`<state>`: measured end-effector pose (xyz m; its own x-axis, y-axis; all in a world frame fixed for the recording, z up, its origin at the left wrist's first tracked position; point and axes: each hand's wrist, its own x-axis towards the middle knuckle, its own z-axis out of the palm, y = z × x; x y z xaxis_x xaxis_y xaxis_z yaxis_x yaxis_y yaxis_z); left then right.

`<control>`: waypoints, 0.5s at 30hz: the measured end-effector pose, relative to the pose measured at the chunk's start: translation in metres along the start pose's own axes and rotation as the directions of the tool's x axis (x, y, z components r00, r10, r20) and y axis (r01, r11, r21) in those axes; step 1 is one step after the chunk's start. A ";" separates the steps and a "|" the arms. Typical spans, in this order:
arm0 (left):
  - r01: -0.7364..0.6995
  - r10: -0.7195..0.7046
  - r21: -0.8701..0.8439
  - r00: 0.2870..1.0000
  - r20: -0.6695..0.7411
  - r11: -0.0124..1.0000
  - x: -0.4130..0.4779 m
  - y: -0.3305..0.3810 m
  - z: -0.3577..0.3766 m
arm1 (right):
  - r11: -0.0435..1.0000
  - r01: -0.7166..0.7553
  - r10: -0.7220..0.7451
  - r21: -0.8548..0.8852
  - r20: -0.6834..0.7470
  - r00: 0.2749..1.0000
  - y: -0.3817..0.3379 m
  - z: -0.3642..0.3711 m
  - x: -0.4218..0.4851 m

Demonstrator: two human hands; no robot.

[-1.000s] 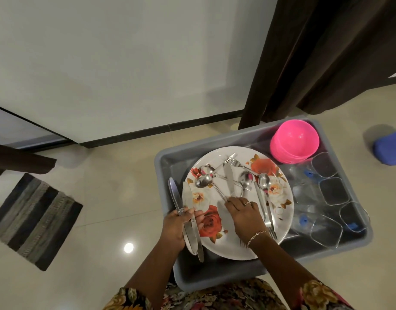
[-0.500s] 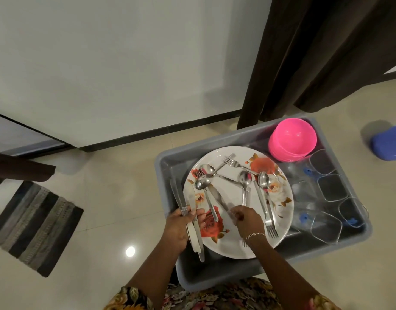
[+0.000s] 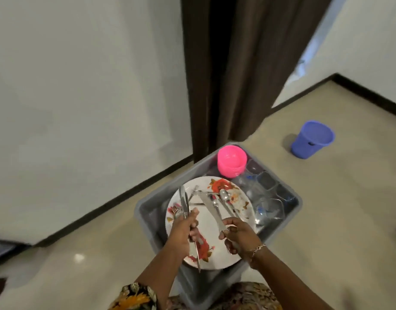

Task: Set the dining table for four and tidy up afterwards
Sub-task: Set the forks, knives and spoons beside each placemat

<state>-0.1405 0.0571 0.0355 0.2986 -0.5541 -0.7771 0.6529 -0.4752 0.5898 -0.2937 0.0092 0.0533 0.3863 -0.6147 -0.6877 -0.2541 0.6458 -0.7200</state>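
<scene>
Sorting the cutlery has gone a step further. A second ago the right hand (image 3: 239, 236) lay flat among the pieces on the flowered plate (image 3: 209, 231). Now its fingers (image 3: 231, 248) are curled round the handle of one knife (image 3: 211, 211), lifted clear with the blade pointing toward the upper left of the frame. The left hand (image 3: 181, 233) has come in from the plate's left edge to above it, fingers wrapped round the knives (image 3: 184, 203) already gathered, blades up. The two hands sit just beside each other at lower centre. The plate rests in the grey tub (image 3: 292, 217), with pink bowls (image 3: 231, 161) and clear glasses (image 3: 268, 208) toward the right. Spoons (image 3: 224, 195) and forks (image 3: 195, 190) lie loose on the plate. I judge the knives are being collected first, and the lifted one probably goes to the left hand's bundle.
</scene>
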 end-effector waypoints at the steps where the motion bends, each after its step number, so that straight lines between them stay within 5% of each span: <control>1: -0.012 0.010 0.044 0.999 0.043 0.999 -0.004 0.003 0.002 | 0.999 0.025 -0.023 0.045 -0.046 0.999 0.003 0.000 -0.011; 7: -0.032 -0.018 0.176 0.961 0.275 0.984 -0.056 -0.014 0.029 | 0.955 0.185 -0.090 0.232 -0.366 0.926 0.048 0.003 -0.094; 15: -0.046 -0.193 0.407 0.829 0.525 0.912 -0.127 -0.111 0.097 | 0.955 0.263 -0.107 0.135 -0.669 0.735 0.128 -0.030 -0.220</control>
<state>-0.3178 0.1137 0.0900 -0.2438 -0.7267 -0.6423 0.2989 -0.6863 0.6631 -0.4375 0.2132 0.1095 -0.2821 -0.8242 -0.4909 -0.0213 0.5170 -0.8557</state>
